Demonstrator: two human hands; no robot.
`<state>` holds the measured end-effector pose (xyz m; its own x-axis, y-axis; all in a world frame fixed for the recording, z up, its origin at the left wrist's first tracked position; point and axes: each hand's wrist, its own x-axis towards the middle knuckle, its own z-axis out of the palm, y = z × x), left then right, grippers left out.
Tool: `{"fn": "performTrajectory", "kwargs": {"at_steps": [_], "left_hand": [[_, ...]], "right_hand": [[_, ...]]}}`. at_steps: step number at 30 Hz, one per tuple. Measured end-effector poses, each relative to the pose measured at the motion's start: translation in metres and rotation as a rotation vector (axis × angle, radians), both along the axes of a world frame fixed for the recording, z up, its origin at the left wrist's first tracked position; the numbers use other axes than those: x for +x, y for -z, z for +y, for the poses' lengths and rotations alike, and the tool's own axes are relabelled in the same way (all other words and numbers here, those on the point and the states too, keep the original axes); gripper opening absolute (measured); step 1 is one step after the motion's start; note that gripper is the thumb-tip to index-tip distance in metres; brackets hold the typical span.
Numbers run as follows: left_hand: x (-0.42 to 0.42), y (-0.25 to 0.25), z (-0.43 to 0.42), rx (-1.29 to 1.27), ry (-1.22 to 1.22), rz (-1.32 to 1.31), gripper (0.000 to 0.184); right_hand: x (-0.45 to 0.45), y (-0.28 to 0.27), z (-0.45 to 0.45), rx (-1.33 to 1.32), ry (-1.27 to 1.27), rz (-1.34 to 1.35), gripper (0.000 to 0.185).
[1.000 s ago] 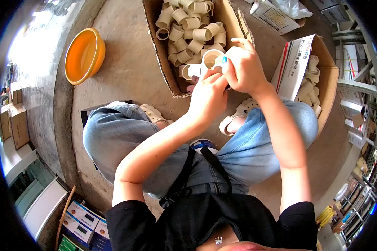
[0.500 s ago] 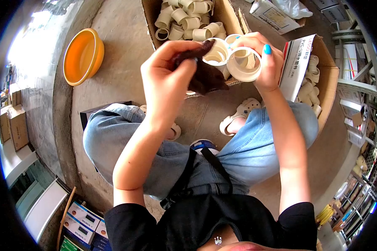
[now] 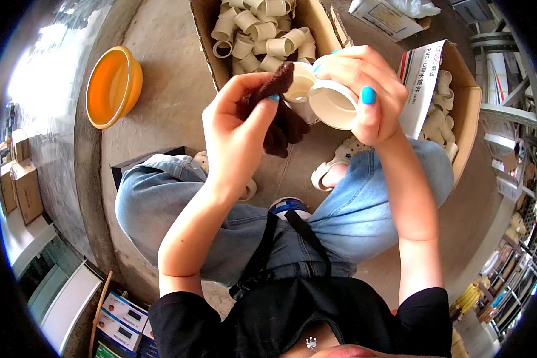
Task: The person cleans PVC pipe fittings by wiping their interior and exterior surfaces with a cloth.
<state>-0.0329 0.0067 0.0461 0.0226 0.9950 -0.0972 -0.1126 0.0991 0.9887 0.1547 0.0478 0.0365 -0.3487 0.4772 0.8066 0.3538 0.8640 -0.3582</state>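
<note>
My left hand [image 3: 235, 122] is closed on a dark brown cloth [image 3: 277, 128], pinched between thumb and fingers, with its loose end hanging down. Close beside it on the right, my right hand [image 3: 376, 92] grips a cream-white PVC pipe fitting [image 3: 333, 106] with round open mouths. One mouth faces up toward me, and another opens next to the cloth. The fingers of my right hand wrap over the fitting's far side and hide part of it. Whether the cloth touches the fitting I cannot tell.
Beyond my hands stands a cardboard box [image 3: 203, 45] of cream pipe fittings [image 3: 262, 33]. A second box [image 3: 472, 113] with a printed flap [image 3: 420, 83] holds more fittings at my right knee. An orange basin [image 3: 114, 88] sits on the floor to the left.
My right hand has turned the fitting, tilting its near mouth, and come slightly lower. The cloth has drawn down and left, away from the mouth it was over.
</note>
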Motion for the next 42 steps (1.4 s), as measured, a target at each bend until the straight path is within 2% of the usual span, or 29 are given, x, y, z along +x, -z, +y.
{"fn": "performTrajectory", "kwargs": {"at_steps": [1, 4, 6, 8, 11, 12, 14, 17, 18, 20, 21, 22, 25, 26, 29, 32, 34, 35, 38, 39, 40, 42], "left_hand": [[0.0, -0.003, -0.002, -0.011, -0.037, 0.019, 0.021], [0.002, 0.006, -0.005, 0.517, -0.064, 0.278, 0.024], [0.003, 0.003, -0.004, 0.882, 0.047, 0.502, 0.031], [0.01, 0.004, -0.008, 1.027, 0.221, 0.633, 0.03], [0.03, 0.021, -0.014, 0.861, 0.156, 0.63, 0.034], [0.032, 0.021, -0.013, 0.817, 0.168, 0.657, 0.028], [0.031, 0.032, -0.012, 0.718, 0.231, 0.684, 0.022], [0.032, 0.042, -0.012, 0.566, 0.159, 0.566, 0.017], [0.029, 0.041, -0.011, 0.384, 0.175, 0.623, 0.015], [0.033, 0.042, 0.0, 0.03, 0.079, 0.043, 0.015], [0.031, 0.043, 0.006, -0.155, 0.0, -0.114, 0.019], [0.028, 0.041, 0.011, -0.301, -0.064, -0.338, 0.021], [0.018, 0.052, 0.022, -0.334, -0.073, -0.752, 0.024], [0.014, 0.059, 0.023, -0.32, -0.031, -0.807, 0.027], [0.015, 0.049, 0.024, -0.281, 0.0, -0.865, 0.031], [0.013, 0.047, 0.026, -0.26, 0.028, -0.922, 0.033], [0.009, 0.046, 0.031, -0.292, 0.03, -0.925, 0.034], [0.009, 0.045, 0.035, -0.225, 0.016, -0.714, 0.037], [-0.003, 0.038, 0.04, -0.219, 0.035, -0.42, 0.035], [-0.005, 0.036, 0.04, -0.214, 0.01, -0.395, 0.033], [-0.006, 0.035, 0.04, -0.2, 0.011, -0.378, 0.033], [-0.004, 0.036, 0.039, -0.172, 0.018, -0.345, 0.034]], "right_hand": [[0.001, 0.0, 0.0, -0.02, -0.006, 0.022, 0.03], [0.001, 0.001, -0.001, -0.088, -0.001, 0.092, 0.031], [0.0, 0.0, -0.002, -0.15, 0.032, 0.143, 0.032], [-0.004, -0.001, -0.004, -0.229, 0.082, 0.165, 0.032], [-0.012, 0.005, -0.008, -0.355, 0.181, 0.149, 0.032], [-0.017, 0.004, -0.012, -0.458, 0.217, 0.194, 0.032], [-0.022, 0.01, -0.011, -0.391, 0.243, 0.019, 0.031], [-0.027, 0.019, -0.01, -0.587, 0.312, 0.043, 0.028], [-0.026, 0.019, -0.009, -0.665, 0.305, 0.028, 0.024], [-0.03, 0.025, 0.0, -0.322, 0.378, 0.077, 0.018], [-0.032, 0.026, 0.004, -0.147, 0.41, 0.099, 0.019], [-0.03, 0.024, -0.003, -0.148, 0.443, 0.025, 0.021], [-0.046, 0.018, -0.036, -0.588, 0.308, 0.025, 0.016], [-0.051, 0.032, -0.041, -0.655, 0.304, -0.013, 0.022], [-0.062, 0.051, -0.047, -0.575, 0.365, 0.008, 0.036], [-0.062, 0.058, -0.043, -0.604, 0.304, 0.121, 0.041], [-0.063, 0.051, -0.041, -0.827, 0.29, 0.229, 0.038], [-0.063, 0.046, -0.04, -0.938, 0.28, 0.284, 0.037], [-0.058, 0.032, -0.037, -0.988, 0.191, 0.192, 0.029], [-0.057, 0.022, -0.037, -1.107, 0.223, 0.186, 0.021], [-0.052, 0.018, -0.035, -1.133, 0.213, 0.191, 0.021], [-0.043, 0.02, -0.031, -1.167, 0.079, 0.277, 0.02]]}}
